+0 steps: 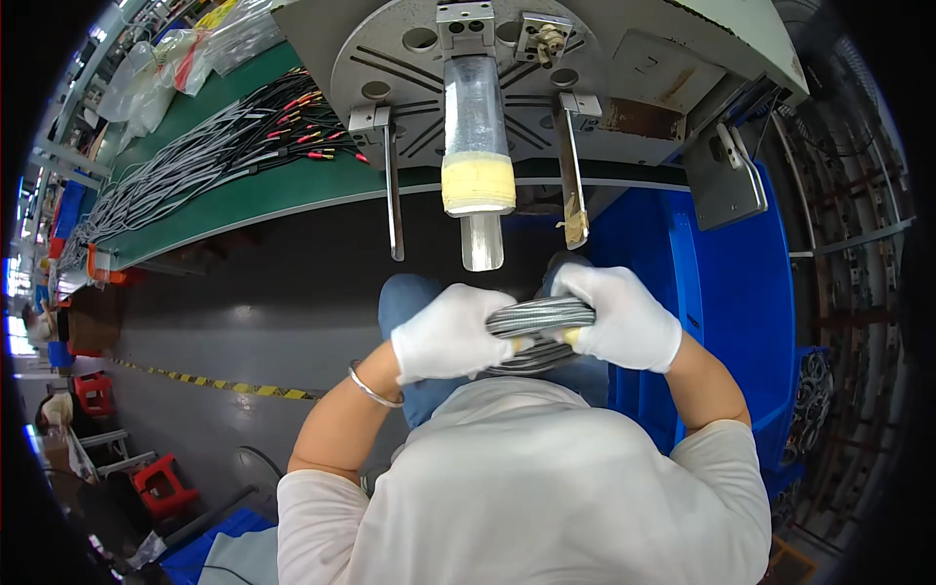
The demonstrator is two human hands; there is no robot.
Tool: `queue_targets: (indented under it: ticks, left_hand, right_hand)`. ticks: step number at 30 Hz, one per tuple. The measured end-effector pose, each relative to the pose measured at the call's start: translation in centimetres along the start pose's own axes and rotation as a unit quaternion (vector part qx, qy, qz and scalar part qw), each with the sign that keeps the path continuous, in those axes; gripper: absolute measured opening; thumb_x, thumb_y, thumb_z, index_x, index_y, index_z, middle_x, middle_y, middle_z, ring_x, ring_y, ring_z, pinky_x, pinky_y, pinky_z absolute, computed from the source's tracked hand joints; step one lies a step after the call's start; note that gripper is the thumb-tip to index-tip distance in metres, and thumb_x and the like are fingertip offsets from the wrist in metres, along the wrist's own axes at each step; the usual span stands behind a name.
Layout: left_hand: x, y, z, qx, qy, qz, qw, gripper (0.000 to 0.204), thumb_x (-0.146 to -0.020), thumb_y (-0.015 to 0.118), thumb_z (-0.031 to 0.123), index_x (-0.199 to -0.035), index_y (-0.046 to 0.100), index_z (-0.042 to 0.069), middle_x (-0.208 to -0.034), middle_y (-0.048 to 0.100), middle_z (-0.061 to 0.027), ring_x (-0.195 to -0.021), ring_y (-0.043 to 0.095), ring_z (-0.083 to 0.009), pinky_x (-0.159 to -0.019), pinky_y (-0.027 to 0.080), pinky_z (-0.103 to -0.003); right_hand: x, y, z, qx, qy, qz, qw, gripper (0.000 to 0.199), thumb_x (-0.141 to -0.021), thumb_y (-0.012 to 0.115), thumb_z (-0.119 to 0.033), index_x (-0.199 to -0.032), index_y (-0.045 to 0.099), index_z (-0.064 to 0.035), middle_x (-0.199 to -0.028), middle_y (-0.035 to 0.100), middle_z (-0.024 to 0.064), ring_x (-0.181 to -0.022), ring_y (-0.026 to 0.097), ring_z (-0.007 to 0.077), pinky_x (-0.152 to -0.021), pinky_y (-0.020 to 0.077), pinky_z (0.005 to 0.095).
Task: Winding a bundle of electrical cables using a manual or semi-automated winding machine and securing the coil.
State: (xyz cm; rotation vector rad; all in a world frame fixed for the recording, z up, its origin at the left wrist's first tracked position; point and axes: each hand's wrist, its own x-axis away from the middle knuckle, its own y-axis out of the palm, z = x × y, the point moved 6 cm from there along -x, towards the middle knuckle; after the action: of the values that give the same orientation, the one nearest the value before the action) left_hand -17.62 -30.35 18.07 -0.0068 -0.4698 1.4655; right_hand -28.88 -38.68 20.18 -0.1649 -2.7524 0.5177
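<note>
White knit cloth gloves, matt and soft-looking, on both hands: left hand point(444, 336), right hand point(624, 317). Coil of grey cable point(539, 317), smooth plastic sheathing with a slight sheen. Thin polished metal bangle point(370, 390). Round winding plate point(468, 68) of dull grey metal, slotted, scuffed. Central spindle point(476, 127) glossy, wrapped in clear film, with a band of matt yellowish tape point(478, 183). Green bench point(244, 185), smooth matt surface. Blue plastic bin point(731, 283), glossy. Grey floor point(244, 322), smooth, faintly reflective.
</note>
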Motion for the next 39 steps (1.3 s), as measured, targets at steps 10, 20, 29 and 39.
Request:
queue_targets:
  ticks: [10,20,29,39]
  left_hand:
    - [-2.5,1.0,-1.2,-0.297,0.065,0.110,0.946,0.018,-0.072,0.068,0.024,-0.076,0.064,0.007,-0.074,0.063,-0.0146,-0.071,0.062,-0.0344,-0.065,0.049,-0.042]
    - [-3.2,5.8,-2.5,0.046,-0.032,-0.152,0.987,0.011,-0.077,0.068,0.011,-0.074,0.064,0.001,-0.057,0.059,-0.0023,-0.051,0.059,-0.0096,-0.044,0.047,-0.026]
    - [-5.1,4.3,-1.1,-0.111,0.054,0.046,0.991,0.020,-0.076,0.060,0.018,-0.080,0.059,-0.001,-0.070,0.062,-0.0195,-0.070,0.064,-0.0363,-0.065,0.051,-0.040]
    - [-6.2,4.0,-0.3,-0.139,0.144,0.125,0.972,0.011,-0.074,0.059,0.015,-0.075,0.064,0.005,-0.070,0.063,-0.0194,-0.070,0.062,-0.0379,-0.064,0.048,-0.045]
  right_hand:
    - [-1.6,0.5,0.1,-0.034,0.175,-0.115,0.977,0.024,-0.081,0.071,-0.024,-0.084,0.062,-0.0023,-0.069,0.061,0.0076,-0.062,0.057,0.0122,-0.059,0.0468,0.0302]
    - [0.4,0.4,2.1,0.138,0.098,-0.123,0.978,0.029,-0.078,0.074,-0.031,-0.087,0.066,-0.0052,-0.075,0.065,0.0152,-0.064,0.063,0.0260,-0.063,0.0503,0.0314]
    - [-1.7,-2.3,4.3,0.306,0.063,0.066,0.948,0.018,-0.073,0.067,-0.021,-0.083,0.066,-0.0051,-0.074,0.064,0.0201,-0.071,0.063,0.0378,-0.065,0.0512,0.0398]
    - [2.4,-2.1,4.4,-0.132,0.210,-0.047,0.968,0.023,-0.088,0.060,-0.020,-0.086,0.065,0.0030,-0.072,0.064,0.0107,-0.064,0.062,0.0148,-0.061,0.0482,0.0281]
